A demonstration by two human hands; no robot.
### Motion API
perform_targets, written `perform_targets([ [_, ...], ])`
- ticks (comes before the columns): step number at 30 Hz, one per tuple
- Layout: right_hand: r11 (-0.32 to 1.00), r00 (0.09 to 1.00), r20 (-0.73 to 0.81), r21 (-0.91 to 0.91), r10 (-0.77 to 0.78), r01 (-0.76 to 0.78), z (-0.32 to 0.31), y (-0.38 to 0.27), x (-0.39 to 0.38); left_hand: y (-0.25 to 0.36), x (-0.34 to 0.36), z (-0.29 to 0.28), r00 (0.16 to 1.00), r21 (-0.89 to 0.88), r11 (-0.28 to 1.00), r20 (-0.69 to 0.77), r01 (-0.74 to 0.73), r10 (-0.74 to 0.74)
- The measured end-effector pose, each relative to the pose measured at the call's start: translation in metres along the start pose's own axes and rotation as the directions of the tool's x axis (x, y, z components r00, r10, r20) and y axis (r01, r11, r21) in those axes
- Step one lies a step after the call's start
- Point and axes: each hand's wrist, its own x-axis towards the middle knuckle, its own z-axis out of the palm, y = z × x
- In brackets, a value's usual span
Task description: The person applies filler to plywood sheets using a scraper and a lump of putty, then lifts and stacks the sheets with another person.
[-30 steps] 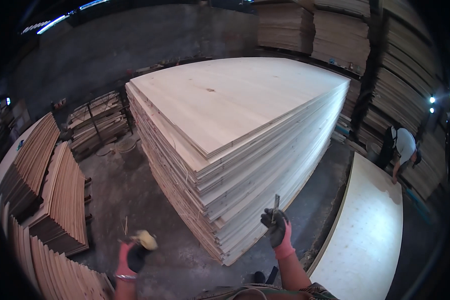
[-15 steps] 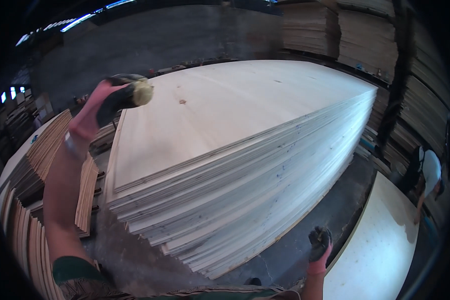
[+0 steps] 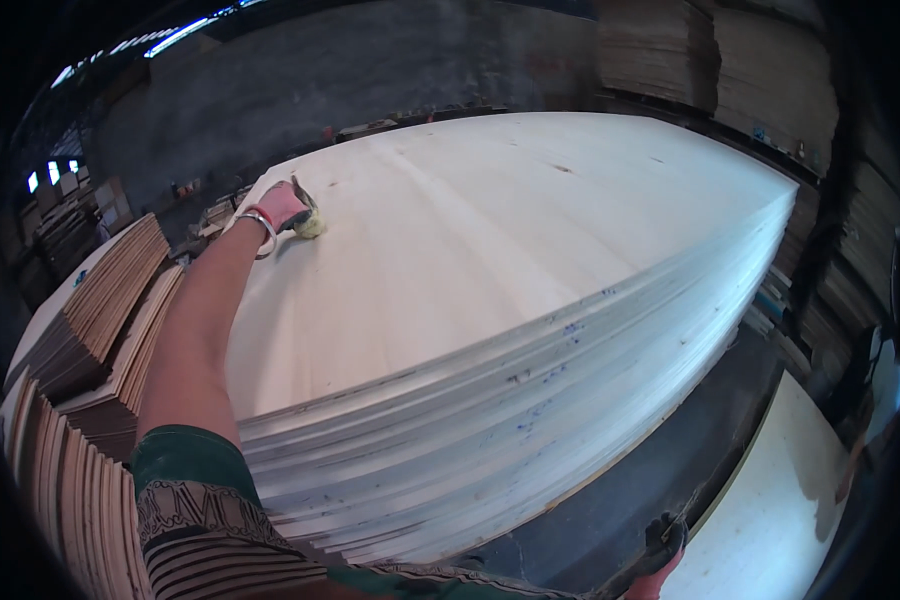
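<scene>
My left hand (image 3: 286,207), in a pink and black work glove, reaches far out over a tall stack of pale wood sheets (image 3: 450,250). Its fingers are closed around a small yellowish, rounded pad (image 3: 311,225), which appears to rest against the top sheet near its left edge. What kind of pad it is cannot be made out. Low at the right, my right hand (image 3: 662,552) wears a similar glove and hangs beside the stack. Its dark fingers look loosely apart, and I see nothing held in them.
Stacks of thin brown wood sheets (image 3: 95,300) stand close on my left. Across the grey floor (image 3: 610,540) on the right lies another pale sheet (image 3: 770,500), with a person (image 3: 882,390) beside it, partly cut off by the rim. Tall board piles (image 3: 770,80) rise at the back right.
My left hand has come down from above the stack's left edge onto the top sheet with the pad. My right hand has dropped lower. The view has shifted, bringing the stack closer.
</scene>
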Motion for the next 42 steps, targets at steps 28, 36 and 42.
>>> perform_targets([
  [28, 0.581, 0.380, 0.606, 0.172, -0.699, 0.795, 0.270, -0.221, 0.521, 0.426, 0.137, 0.207, 0.999, 0.000, 0.999, 0.006, -0.054, 0.054],
  [36, 0.716, 0.495, 0.646, 0.118, -0.582, 0.688, 0.341, -0.217, 0.615, 0.517, 0.120, 0.226, 0.914, -0.252, 0.967, 0.378, -0.050, 0.146],
  [42, 0.727, 0.518, 0.590, 0.182, -0.620, 0.662, 0.344, -0.220, 0.599, 0.630, 0.236, 0.319, 0.851, -0.604, 0.776, 0.297, -0.184, 0.433],
])
